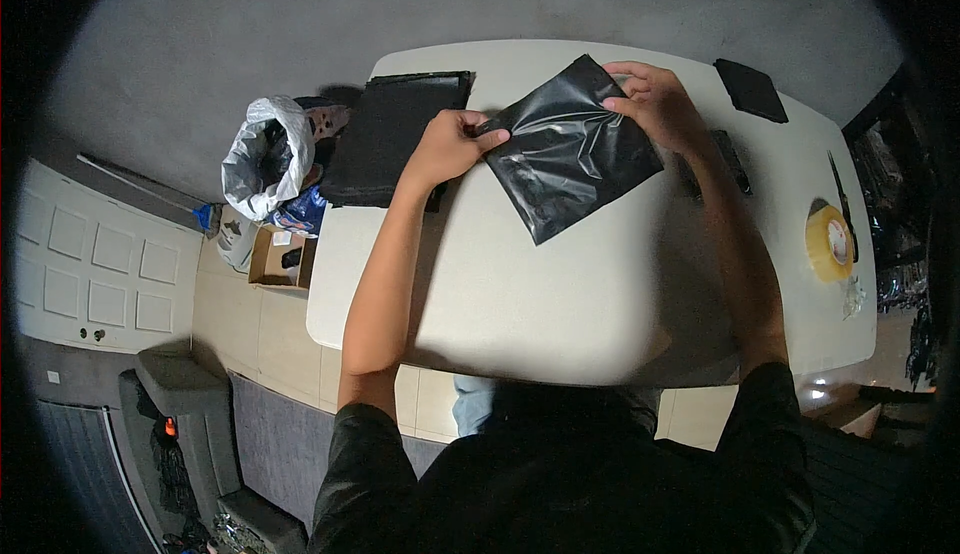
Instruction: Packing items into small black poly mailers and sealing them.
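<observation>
Between my two hands a shiny black plastic bag point(575, 154) is held up, tilted, over the white table. My left hand point(455, 147) pinches its left corner between thumb and fingers. At its upper right edge, my right hand point(652, 104) grips the plastic with the thumb on the near face; its other fingers are partly behind the bag. Left of my left hand lies a stack of flat black sheets or bags point(395, 139), which reaches past the table's left edge. Creases catch the light across the held bag's middle.
On the white table point(520, 314), a roll of clear yellowish tape point(830, 242) lies at the right beside a thin dark tool point(841, 189). A flat black item point(750, 90) sits at the far right edge. Left of the table stand a white sack point(268, 159) and a cardboard box point(278, 257).
</observation>
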The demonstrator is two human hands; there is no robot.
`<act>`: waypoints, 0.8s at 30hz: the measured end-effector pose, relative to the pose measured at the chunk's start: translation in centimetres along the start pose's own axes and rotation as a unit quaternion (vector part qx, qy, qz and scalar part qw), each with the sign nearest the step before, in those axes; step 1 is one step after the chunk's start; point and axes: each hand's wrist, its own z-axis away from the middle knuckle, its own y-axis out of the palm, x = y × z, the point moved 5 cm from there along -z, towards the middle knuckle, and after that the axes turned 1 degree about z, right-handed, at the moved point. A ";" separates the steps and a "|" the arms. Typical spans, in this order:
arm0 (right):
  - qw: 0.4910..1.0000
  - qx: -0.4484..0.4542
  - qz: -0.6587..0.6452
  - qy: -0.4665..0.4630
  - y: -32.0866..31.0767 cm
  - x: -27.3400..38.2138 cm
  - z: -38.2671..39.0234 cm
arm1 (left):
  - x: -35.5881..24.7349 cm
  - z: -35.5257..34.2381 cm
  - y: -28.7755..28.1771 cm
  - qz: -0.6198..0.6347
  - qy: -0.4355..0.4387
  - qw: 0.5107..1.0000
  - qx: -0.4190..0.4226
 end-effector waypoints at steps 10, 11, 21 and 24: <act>0.934 -0.221 -0.229 -0.163 -8.6 7.5 2.4 | -7.4 4.1 -3.3 0.295 0.116 0.930 -0.188; 0.933 -0.222 -0.229 -0.167 -9.0 7.1 2.4 | -8.0 4.2 -3.4 0.294 0.119 0.929 -0.189; 0.975 -0.145 -0.165 -0.015 -12.8 6.3 3.9 | -10.4 5.2 -5.0 0.297 0.086 0.929 -0.204; 0.977 -0.135 -0.160 -0.039 -13.3 6.4 4.4 | -10.4 5.2 -5.2 0.279 0.095 0.931 -0.217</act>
